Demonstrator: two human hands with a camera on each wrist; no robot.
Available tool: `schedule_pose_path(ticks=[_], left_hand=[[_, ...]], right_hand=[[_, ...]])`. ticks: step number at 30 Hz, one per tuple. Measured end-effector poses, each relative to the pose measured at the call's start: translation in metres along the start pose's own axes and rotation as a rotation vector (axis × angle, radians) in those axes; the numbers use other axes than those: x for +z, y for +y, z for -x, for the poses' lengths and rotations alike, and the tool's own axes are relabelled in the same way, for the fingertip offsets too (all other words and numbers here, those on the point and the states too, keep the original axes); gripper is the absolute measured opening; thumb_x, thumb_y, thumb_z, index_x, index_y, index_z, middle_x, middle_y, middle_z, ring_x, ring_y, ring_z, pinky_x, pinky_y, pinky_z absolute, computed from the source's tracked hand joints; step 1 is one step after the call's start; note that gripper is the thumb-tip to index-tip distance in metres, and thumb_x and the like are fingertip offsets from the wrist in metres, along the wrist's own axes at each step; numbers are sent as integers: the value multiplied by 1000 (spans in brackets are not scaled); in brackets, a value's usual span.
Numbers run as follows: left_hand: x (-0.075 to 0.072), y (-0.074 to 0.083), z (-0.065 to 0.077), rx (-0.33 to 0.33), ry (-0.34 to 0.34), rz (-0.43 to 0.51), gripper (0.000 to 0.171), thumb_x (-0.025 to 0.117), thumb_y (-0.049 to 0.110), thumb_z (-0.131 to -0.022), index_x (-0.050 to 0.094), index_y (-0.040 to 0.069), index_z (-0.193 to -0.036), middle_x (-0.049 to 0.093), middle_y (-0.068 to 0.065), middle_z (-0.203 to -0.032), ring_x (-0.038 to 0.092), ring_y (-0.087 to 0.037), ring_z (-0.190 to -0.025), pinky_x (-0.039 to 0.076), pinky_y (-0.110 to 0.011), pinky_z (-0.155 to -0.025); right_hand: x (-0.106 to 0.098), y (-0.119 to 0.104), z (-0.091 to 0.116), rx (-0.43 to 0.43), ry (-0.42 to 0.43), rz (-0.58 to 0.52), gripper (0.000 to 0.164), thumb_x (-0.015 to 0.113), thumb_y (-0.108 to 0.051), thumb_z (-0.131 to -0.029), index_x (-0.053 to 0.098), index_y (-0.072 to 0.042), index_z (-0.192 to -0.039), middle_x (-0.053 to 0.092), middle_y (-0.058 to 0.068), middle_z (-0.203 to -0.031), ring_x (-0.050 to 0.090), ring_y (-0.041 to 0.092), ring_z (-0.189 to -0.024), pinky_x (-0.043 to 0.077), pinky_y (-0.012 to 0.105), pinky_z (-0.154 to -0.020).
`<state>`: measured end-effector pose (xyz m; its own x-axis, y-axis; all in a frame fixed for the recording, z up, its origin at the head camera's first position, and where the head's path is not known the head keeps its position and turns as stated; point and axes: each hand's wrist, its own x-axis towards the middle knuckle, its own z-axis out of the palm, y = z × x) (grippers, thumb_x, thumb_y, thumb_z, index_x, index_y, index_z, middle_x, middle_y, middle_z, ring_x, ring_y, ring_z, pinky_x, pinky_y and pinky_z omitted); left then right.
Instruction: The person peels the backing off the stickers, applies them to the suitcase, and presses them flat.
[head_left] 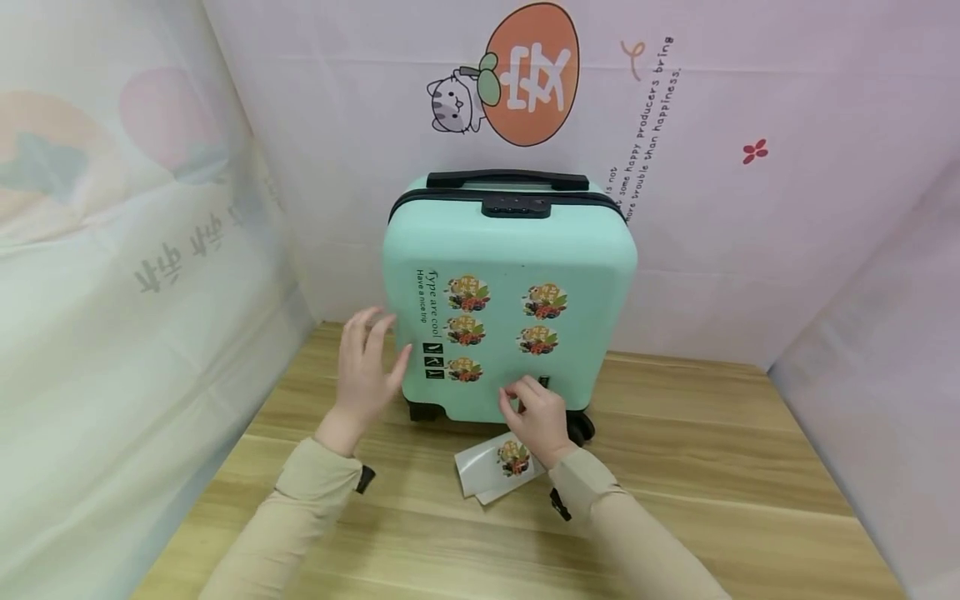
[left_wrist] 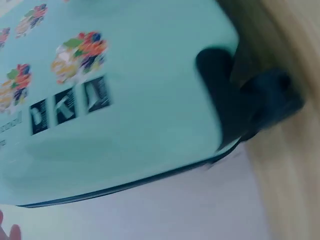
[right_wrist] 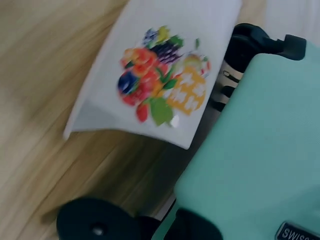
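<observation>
A mint-green suitcase (head_left: 495, 242) stands upright, with fruit stickers in two columns on its front: three on the left, two on the right. My left hand (head_left: 363, 367) is beside the suitcase's lower left edge, fingers spread and loosely bent, holding nothing. Low on the front, below the right column, my right hand (head_left: 538, 417) pinches a small sticker (head_left: 521, 405) between thumb and fingertips; only a reddish bit of it shows. Below it on the wooden surface lies a white sticker sheet (head_left: 472, 473) bearing a fruit sticker (right_wrist: 162, 77), its edge curling up in the right wrist view.
Black wheels (head_left: 581, 427) carry the suitcase on a wood-grain surface (head_left: 675, 467). Close behind it hangs a printed white cloth (head_left: 705, 217), with more cloth along both sides. Black lettering (head_left: 427, 304) and small dark squares (left_wrist: 65, 106) mark the suitcase's left side.
</observation>
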<state>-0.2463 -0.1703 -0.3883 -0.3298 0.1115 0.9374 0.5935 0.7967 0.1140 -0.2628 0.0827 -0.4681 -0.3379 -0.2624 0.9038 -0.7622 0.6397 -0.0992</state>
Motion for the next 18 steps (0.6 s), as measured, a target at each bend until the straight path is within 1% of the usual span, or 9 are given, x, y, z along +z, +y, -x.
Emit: schedule_pose_path(ticks=[2,5,7,9,10,11,14,16,18], left_hand=[[-5,-3,-12,38,-64,7,58,74,7,-73,45,-7,-122,38,-29,-131,38,-48,-120,32,-53,-108],[-12,-7,-31,98,-147,4,77,79,13,-71,36,-5,-132,23,-31,-141,26,-51,-130,22,-55,-113],[-15,-7,-44,147,-189,-20,86,81,18,-69,33,-4,-137,19,-32,-144,21,-50,-134,20,-54,-114],[-16,-7,-57,190,-215,-41,93,83,22,-68,30,-3,-140,17,-32,-146,18,-49,-136,16,-53,-116],[-16,-6,-64,209,-226,-54,96,83,24,-67,28,-3,-141,17,-31,-147,17,-48,-137,13,-52,-117],[-16,-5,-70,226,-238,-70,98,84,26,-66,27,-3,-141,17,-32,-148,16,-48,-138,11,-52,-117],[-14,-2,-85,258,-278,-104,105,86,31,-64,24,-3,-142,17,-31,-150,15,-47,-139,5,-51,-118],[-12,2,-93,259,-309,-125,109,86,35,-64,22,-3,-144,16,-31,-151,15,-46,-140,5,-50,-118],[-10,5,-98,241,-344,-145,112,86,38,-64,20,-2,-145,14,-29,-152,14,-45,-141,6,-51,-118]], right_hand=[[-2,2,1,-22,-20,15,11,73,-4,-74,65,-10,-73,59,0,-68,49,8,-47,39,19,-43],[-6,6,1,-63,-56,36,11,74,-5,-74,65,-11,-75,59,0,-70,50,8,-50,42,20,-45],[-8,9,1,-103,-88,56,9,73,-7,-76,65,-11,-77,59,0,-73,54,10,-56,45,24,-50],[-9,12,0,-154,-126,69,5,70,-9,-79,65,-11,-81,60,3,-79,57,15,-65,48,29,-57],[-9,14,-1,-184,-146,77,2,66,-10,-83,65,-10,-84,61,4,-83,58,18,-70,49,32,-62],[-9,16,-1,-218,-166,91,3,62,-12,-86,64,-10,-87,61,6,-88,59,21,-76,49,35,-66],[-9,18,-3,-325,-215,137,19,44,-17,-95,62,-9,-95,60,11,-102,58,26,-90,48,40,-76],[-9,18,-4,-401,-242,186,29,35,-20,-98,62,-10,-101,60,13,-110,58,27,-98,47,42,-83],[-8,18,-5,-468,-280,238,32,34,-21,-98,62,-9,-109,58,14,-121,56,28,-109,45,42,-91]])
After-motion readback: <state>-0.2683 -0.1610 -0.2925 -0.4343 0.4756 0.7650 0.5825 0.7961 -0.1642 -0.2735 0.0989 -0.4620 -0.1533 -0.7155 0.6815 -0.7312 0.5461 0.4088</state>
